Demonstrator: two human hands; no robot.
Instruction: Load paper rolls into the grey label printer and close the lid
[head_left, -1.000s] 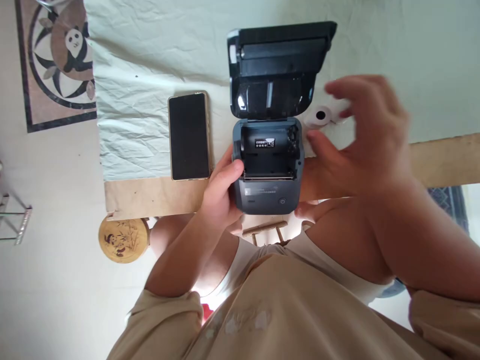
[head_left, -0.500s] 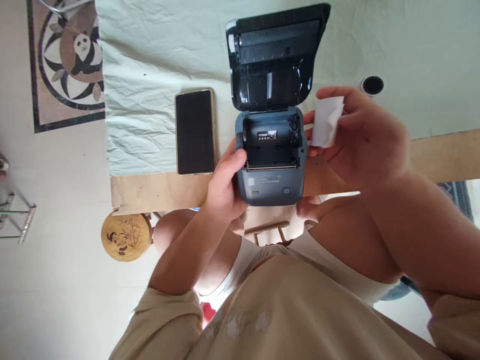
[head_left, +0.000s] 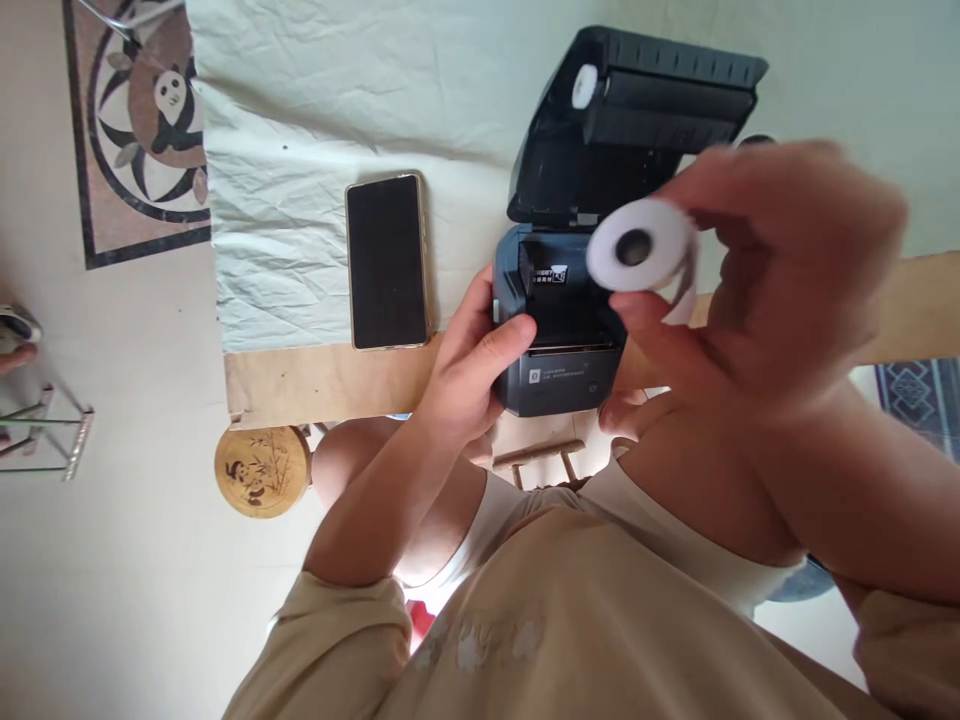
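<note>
My left hand [head_left: 480, 370] grips the left side of a dark blue-grey label printer [head_left: 559, 385], its thumb over the edge of the paper bay. The printer's black lid [head_left: 637, 130] stands open at the back, and the bay shows a small label inside. Between the fingers of my right hand [head_left: 780, 270] is a white paper roll [head_left: 606, 250] with a dark core, its round end turned toward me. The roll is held above the right part of the bay and hides some of it. A loose paper end hangs at the roll's lower right.
A smartphone [head_left: 386, 262] lies dark-screened on the pale green cloth [head_left: 285, 250], left of the printer. The table's bare wooden edge [head_left: 330, 385] runs along the front. A round wooden stool [head_left: 262, 472] stands below at left. A dark round object is partly hidden behind my right hand.
My right hand has lifted the paper roll and brought it left over the printer, turning its end toward me. My left hand has tilted the printer and shifted it slightly right.
</note>
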